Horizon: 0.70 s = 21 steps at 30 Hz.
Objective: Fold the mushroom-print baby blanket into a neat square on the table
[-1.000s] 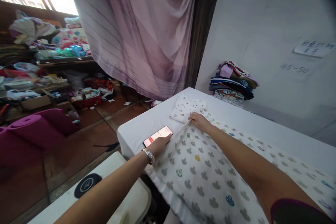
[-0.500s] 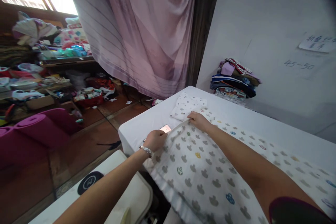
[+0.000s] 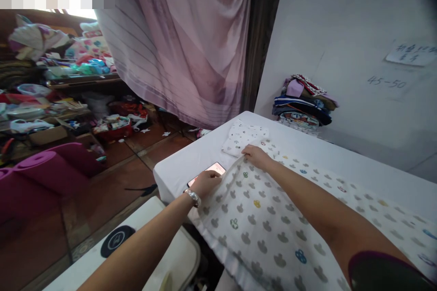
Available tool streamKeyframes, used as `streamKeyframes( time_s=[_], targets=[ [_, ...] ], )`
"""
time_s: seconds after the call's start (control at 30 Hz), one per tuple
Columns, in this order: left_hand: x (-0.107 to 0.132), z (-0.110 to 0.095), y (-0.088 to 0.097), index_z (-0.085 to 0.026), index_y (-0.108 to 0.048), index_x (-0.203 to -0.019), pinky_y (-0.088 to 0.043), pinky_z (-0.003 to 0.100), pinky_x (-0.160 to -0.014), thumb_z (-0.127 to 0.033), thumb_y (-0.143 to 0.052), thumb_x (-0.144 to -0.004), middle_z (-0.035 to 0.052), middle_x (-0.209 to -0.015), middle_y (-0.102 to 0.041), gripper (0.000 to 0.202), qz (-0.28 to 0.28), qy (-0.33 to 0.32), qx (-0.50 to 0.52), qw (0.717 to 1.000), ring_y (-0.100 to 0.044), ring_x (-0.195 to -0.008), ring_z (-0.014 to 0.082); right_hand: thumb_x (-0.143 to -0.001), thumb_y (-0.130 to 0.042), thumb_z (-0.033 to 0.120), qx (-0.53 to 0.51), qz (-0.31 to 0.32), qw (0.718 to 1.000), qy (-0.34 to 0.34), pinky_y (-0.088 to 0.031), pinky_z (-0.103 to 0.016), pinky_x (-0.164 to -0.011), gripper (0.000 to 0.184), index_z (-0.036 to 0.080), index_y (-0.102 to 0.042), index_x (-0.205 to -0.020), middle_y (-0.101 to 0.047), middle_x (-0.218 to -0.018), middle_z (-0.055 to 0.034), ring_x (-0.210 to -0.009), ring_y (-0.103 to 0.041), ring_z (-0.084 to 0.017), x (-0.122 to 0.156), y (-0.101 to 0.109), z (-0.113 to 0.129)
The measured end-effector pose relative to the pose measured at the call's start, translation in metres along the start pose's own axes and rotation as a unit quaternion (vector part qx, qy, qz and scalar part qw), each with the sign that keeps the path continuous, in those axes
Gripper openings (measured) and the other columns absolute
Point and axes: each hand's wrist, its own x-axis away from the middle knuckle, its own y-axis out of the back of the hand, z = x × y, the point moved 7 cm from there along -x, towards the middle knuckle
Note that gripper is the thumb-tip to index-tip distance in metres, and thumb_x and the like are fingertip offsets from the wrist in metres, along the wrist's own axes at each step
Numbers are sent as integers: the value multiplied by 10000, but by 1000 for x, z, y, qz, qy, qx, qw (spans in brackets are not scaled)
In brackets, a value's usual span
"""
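A white cloth with a grey mouse-head print (image 3: 273,223) lies spread over a white table (image 3: 177,168). My left hand (image 3: 206,182), with a bracelet at the wrist, rests on the cloth's near left corner, fingers bent down on the fabric edge beside a lit phone (image 3: 208,172). My right hand (image 3: 254,155) presses the cloth's far left corner, fingers closed on the edge. Just beyond it lies a small folded printed cloth (image 3: 244,138).
A stack of folded fabrics (image 3: 303,107) stands against the white wall at the table's back. A pink curtain (image 3: 184,41) hangs behind. Purple rolls (image 3: 44,168) and cluttered shelves (image 3: 51,86) fill the left. A white surface with a black disc (image 3: 118,238) sits below my left arm.
My left hand pulled back off the phone, then slid forward again along the cloth's edge. The phone's screen is partly covered. My right hand stayed on the far corner.
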Motion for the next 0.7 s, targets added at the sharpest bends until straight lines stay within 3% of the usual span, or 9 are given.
streamKeyframes(
  time_s=[0.1, 0.23, 0.33, 0.43, 0.57, 0.7],
  targets=[
    [-9, -1, -7, -200, -666, -856, -411, 234, -593, -322, -613, -609, -5, -744, -659, 281, 58, -4, 60, 997, -585, -686, 160, -722, -457, 31, -18, -6, 1000, 0, -408, -273, -805, 284, 180, -646, -872, -599, -908, -40, -862, -546, -158, 1, 3, 2],
    [-19, -7, -19, -203, -660, -755, -399, 256, -534, -467, -572, -658, -18, -550, -590, 295, 107, -29, 26, 993, -534, -524, 153, -720, -456, 26, -33, -20, 999, 3, -409, -273, -800, 277, 169, -646, -862, -599, -915, -47, -849, -547, -155, 3, 6, 7],
    [-28, -18, -21, -201, -639, -678, -380, 246, -538, -451, -521, -710, -17, -516, -556, 279, 70, -76, -58, 993, -508, -509, 139, -717, -457, 21, -35, -27, 999, 11, -409, -270, -800, 273, 159, -644, -860, -599, -909, -52, -848, -546, -154, 5, 7, 11],
    [-35, -30, -20, -200, -628, -629, -375, 237, -620, -330, -490, -733, 9, -631, -611, 216, 6, -115, -82, 990, -535, -638, 143, -709, -453, 15, -39, -33, 999, 10, -413, -266, -797, 279, 163, -643, -851, -598, -896, -45, -840, -547, -149, 6, 8, 12],
    [-39, -32, -20, -188, -614, -625, -369, 248, -634, -282, -457, -734, 31, -683, -615, 212, -42, -102, -75, 991, -537, -692, 156, -713, -451, 30, -35, -34, 999, 3, -417, -281, -808, 291, 180, -643, -872, -601, -911, -42, -862, -549, -156, 9, 6, 10],
    [-40, -28, -15, -176, -579, -637, -363, 249, -590, -265, -456, -717, 36, -687, -600, 172, -74, -67, -65, 993, -530, -678, 159, -722, -455, 49, -34, -41, 999, 14, -399, -301, -867, 386, 210, -602, -1040, -531, -1167, -52, -1010, -516, -171, 16, 2, 15]
  ],
)
